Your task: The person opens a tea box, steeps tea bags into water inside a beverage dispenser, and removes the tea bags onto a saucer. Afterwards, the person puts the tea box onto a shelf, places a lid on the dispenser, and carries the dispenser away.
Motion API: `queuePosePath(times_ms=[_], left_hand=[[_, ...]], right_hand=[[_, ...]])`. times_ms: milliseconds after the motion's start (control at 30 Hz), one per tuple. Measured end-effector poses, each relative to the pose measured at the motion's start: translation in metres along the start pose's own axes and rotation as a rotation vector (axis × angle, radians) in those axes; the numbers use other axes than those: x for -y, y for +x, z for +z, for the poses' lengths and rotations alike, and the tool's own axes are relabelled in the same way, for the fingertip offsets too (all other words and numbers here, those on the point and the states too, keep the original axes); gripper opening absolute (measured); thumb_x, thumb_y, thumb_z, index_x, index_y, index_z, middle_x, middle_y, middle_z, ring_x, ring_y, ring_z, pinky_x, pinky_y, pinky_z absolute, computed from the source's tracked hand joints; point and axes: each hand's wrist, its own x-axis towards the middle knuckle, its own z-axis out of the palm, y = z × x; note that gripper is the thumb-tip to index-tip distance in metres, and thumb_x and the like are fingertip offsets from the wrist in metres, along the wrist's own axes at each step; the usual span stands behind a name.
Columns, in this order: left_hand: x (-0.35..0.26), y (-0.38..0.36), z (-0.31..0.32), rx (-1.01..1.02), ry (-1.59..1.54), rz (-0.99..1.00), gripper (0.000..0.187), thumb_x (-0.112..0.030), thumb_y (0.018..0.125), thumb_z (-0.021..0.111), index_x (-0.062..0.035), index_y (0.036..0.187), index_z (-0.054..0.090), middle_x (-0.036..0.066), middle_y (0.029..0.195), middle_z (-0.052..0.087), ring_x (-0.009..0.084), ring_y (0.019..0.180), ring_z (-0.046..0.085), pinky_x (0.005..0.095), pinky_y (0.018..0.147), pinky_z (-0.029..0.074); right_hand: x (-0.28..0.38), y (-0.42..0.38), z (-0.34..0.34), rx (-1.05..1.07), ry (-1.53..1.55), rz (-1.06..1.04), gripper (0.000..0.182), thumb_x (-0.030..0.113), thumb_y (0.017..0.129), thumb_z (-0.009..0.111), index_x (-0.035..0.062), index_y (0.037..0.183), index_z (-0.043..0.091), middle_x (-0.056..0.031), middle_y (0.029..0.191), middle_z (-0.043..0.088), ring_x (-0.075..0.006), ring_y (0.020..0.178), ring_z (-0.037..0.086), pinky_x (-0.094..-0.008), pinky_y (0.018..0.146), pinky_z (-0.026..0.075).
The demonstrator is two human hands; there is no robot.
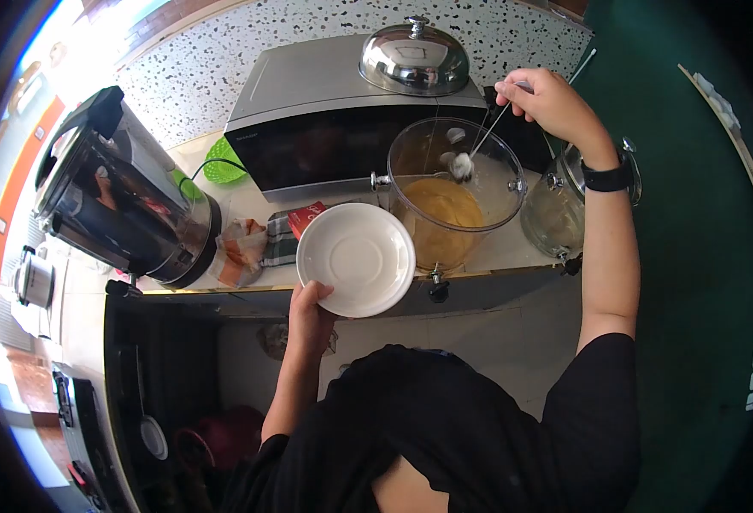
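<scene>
My left hand (312,316) grips the lower left edge of a white saucer (356,260), its thumb on the rim. The saucer is held in front of a large glass dispenser (457,175) with a metal tap, which contains yellow-orange liquid (443,214). At the upper right, my right hand (535,96) is closed around the upper end of a long thin metal spoon (491,128). The spoon slants down into the dispenser's open top, with white stuff (462,167) at its lower end, above the liquid.
Behind the dispenser is a microwave (308,128) with a metal dome lid (415,61) on top. A second glass dispenser (554,214) stands right. A large dark urn (120,201), plastic bag (240,252), red packet (305,218) and green basket (222,162) are left.
</scene>
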Motion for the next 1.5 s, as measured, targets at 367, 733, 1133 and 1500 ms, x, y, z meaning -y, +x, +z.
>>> queuePosePath(times_ms=[367, 733, 1133, 1500], left_hand=[[-0.001, 0.004, 0.003, 0.052, -0.014, -0.015, 0.048, -0.014, 0.074, 0.044, 0.0079, 0.116, 0.044, 0.018, 0.095, 0.058, 0.026, 0.074, 0.062, 0.0358, 0.056, 0.051], [0.004, 0.009, 0.005, 0.095, -0.08, -0.012, 0.043, -0.009, 0.075, 0.044, 0.0052, 0.116, 0.045, 0.017, 0.093, 0.058, 0.0258, 0.073, 0.062, 0.0371, 0.055, 0.053], [0.003, 0.009, 0.005, 0.086, 0.029, -0.043, 0.056, -0.015, 0.07, 0.044, 0.0097, 0.121, 0.042, 0.02, 0.104, 0.056, 0.0279, 0.083, 0.062, 0.0379, 0.065, 0.054], [0.0, 0.012, 0.01, 0.111, 0.001, -0.035, 0.058, -0.012, 0.07, 0.044, 0.0086, 0.124, 0.04, 0.02, 0.11, 0.053, 0.0292, 0.095, 0.06, 0.0402, 0.079, 0.052]], right_hand=[[0.038, -0.053, -0.006, 0.246, -0.068, 0.08, 0.028, 0.024, 0.088, 0.057, 0.0003, 0.074, 0.062, -0.0053, 0.057, 0.056, -0.0114, 0.055, 0.052, -0.0275, 0.053, 0.04], [0.023, -0.016, 0.009, 0.156, 0.056, 0.05, 0.032, 0.03, 0.092, 0.054, 0.0016, 0.08, 0.064, -0.0011, 0.063, 0.058, -0.008, 0.057, 0.05, -0.0238, 0.055, 0.041], [0.008, -0.006, 0.006, 0.008, 0.073, 0.017, 0.03, 0.03, 0.093, 0.053, 0.0031, 0.083, 0.064, 0.0, 0.066, 0.059, -0.0059, 0.057, 0.05, -0.0213, 0.053, 0.041], [0.038, -0.042, -0.003, 0.243, 0.052, 0.134, 0.03, 0.026, 0.091, 0.055, 0.0006, 0.077, 0.063, -0.0007, 0.061, 0.055, -0.007, 0.059, 0.051, -0.0229, 0.055, 0.042]])
